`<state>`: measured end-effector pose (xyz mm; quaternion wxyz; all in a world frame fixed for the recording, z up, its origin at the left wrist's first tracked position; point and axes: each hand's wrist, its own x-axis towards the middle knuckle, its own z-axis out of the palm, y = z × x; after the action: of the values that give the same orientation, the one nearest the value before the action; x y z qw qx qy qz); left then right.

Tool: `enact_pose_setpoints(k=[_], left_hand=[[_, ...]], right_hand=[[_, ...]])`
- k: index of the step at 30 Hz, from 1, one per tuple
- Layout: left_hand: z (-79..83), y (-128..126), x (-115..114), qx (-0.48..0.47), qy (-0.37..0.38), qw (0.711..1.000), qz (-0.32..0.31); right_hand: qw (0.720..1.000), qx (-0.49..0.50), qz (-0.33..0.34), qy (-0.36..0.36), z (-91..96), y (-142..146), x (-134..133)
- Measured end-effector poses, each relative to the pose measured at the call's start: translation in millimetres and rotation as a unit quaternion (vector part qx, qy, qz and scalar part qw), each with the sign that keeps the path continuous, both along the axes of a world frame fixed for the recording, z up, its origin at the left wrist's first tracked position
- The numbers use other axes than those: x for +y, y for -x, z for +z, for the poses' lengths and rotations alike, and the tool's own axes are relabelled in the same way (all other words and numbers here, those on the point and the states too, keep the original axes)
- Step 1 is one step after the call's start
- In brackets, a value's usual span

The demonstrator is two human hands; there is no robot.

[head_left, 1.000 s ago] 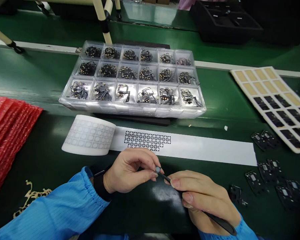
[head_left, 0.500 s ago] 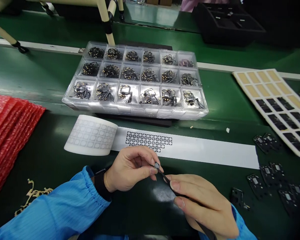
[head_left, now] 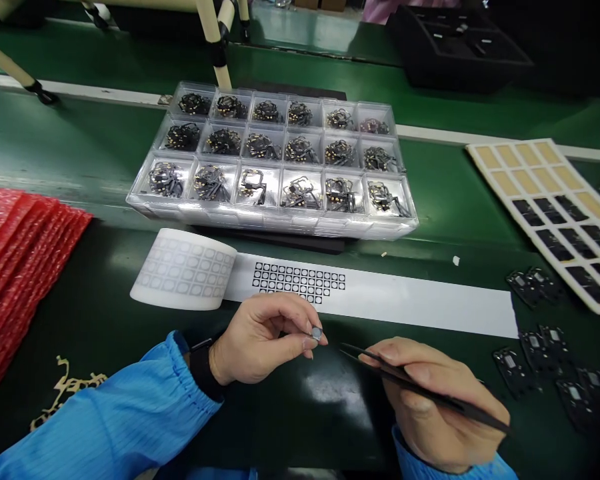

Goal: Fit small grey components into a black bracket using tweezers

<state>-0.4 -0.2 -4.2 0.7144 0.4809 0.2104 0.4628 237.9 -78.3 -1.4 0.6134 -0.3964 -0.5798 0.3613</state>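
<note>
My left hand (head_left: 265, 337) pinches a tiny grey round part (head_left: 317, 332) between thumb and fingertips, just in front of the white label strip (head_left: 380, 297). My right hand (head_left: 437, 400) is closed round black tweezers (head_left: 420, 385), whose tips point left and stand a short way from the small part. The strip carries a block of small black square stickers (head_left: 299, 280) and unrolls from a white roll (head_left: 184, 269) at the left. Both wrists wear blue sleeves.
A clear compartment tray (head_left: 273, 223) of black and gold flex parts stands behind the strip. Red bubble bags (head_left: 15, 247) lie at the left. A beige sheet of black pads (head_left: 555, 207) and loose black components (head_left: 545, 350) lie at the right. A black tray (head_left: 455, 50) sits far back.
The tweezers' tips were at the small part in my left fingers; my right hand has drawn them back to the right and turned them flatter. My left hand keeps its pinch.
</note>
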Motion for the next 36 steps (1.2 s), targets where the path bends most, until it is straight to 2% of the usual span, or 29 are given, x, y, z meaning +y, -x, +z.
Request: enact_pose_setpoints(k=[3, 6, 12, 27, 36], left_hand=[[0.7, 0.6, -0.1, 0.016, -0.028, 0.999, -0.002], [1.2, 0.9, 0.5, 0.027, -0.053, 0.998, -0.003], [2.5, 0.7, 1.7, 0.046, -0.085, 0.995, -0.001], [3.9, 1.1, 1.0, 0.05, -0.085, 0.995, -0.001], [11.7, 3.1, 3.6, 0.14, -0.231, 0.963, 0.007]], right_hand=[[0.997, 0.067, -0.023, -0.011, 5.1, 9.6, 7.3], [0.995, 0.092, -0.024, 0.008, 8.5, 13.6, 11.3], [0.997, 0.076, -0.016, 0.015, 6.3, 11.9, 9.0], [0.997, 0.071, -0.008, 0.015, 4.2, 11.6, 10.7], [0.994, 0.094, -0.011, 0.048, 13.2, 21.4, 14.0]])
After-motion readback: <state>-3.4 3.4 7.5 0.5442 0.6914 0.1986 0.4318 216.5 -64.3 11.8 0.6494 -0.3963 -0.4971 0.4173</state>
